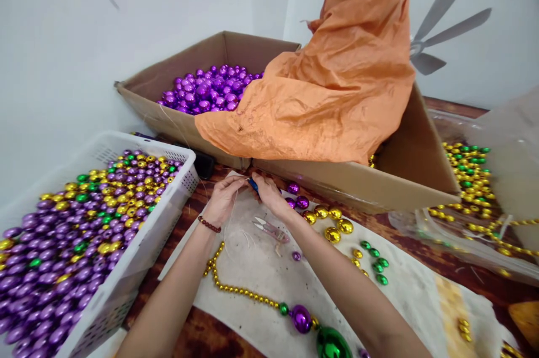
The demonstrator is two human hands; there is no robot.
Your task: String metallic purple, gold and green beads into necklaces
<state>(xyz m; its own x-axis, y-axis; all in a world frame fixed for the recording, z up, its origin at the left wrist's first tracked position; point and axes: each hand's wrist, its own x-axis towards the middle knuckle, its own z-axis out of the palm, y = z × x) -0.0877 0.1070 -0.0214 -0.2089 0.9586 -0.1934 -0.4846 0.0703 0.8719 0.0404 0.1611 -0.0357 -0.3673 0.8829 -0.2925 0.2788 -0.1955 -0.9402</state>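
Observation:
My left hand (225,195), with a brown bead bracelet (209,224) at its wrist, pinches a thin pale thread (225,229). Close beside it, my right hand (269,194) grips a slim blue object (253,184), mostly hidden by the fingers. The fingertips of both hands nearly meet above the white cloth (261,285). On the cloth lies a string of small gold beads (244,291), running to a green bead, a purple ball (301,319) and a large green ball (332,343). Snips with pale blades (269,229) rest between my forearms.
A white basket (168,195) of purple, gold and green beads stands left. Behind my hands is a cardboard box (168,122) with purple balls (210,88) and an orange sheet (328,105). Loose gold balls (332,234) and green beads (374,252) lie right, near bagged beads (467,178).

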